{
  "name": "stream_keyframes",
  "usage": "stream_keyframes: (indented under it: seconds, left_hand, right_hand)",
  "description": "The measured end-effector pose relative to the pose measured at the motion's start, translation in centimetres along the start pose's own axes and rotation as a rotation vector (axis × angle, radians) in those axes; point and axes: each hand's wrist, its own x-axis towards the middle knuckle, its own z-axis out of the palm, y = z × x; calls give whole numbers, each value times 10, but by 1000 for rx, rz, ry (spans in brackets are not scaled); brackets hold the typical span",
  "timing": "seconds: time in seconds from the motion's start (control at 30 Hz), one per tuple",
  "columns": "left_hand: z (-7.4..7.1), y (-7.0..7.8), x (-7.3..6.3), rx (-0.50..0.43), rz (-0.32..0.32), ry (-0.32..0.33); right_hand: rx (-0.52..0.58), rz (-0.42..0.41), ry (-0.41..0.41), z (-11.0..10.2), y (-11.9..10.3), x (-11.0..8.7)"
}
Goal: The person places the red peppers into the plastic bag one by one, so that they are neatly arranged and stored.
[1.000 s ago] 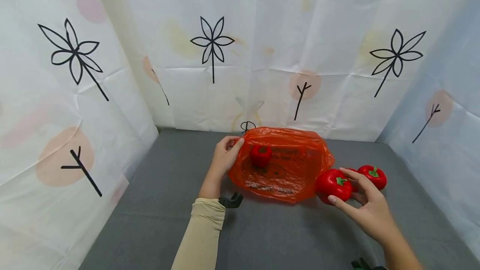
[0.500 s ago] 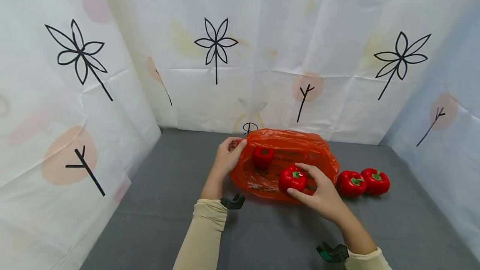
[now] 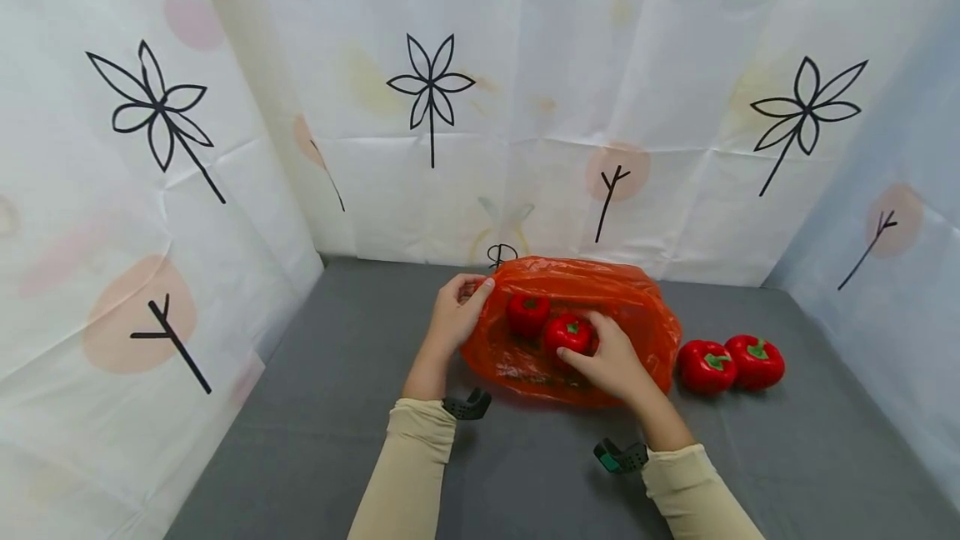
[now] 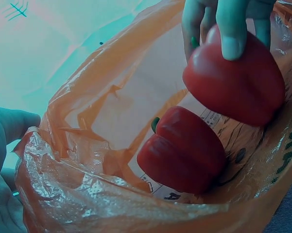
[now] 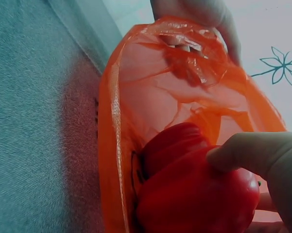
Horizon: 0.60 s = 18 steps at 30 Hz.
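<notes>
Right hand [image 3: 613, 363], 1 red pepper [image 3: 564, 332] in grip, inside orange bag [image 3: 592, 271]

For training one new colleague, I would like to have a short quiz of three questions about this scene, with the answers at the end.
1. How many loose peppers lie directly on the grey table?
2. True or false: the right hand is empty.
3. Fill in: the left hand holds the edge of the ____.

Key
1: two.
2: false; the right hand holds a red pepper.
3: orange bag.
</notes>
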Motion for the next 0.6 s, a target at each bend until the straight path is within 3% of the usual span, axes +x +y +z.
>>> stream_keyframes:
  seconds: [0.37, 0.6]
  left_hand:
    - [-2, -1, 1, -18, -15, -1]
    - [-2, 0, 2, -14, -17, 8]
  right_hand:
    - [-26, 57, -42, 2, 4, 15]
    - [-35, 45, -59, 2, 4, 22]
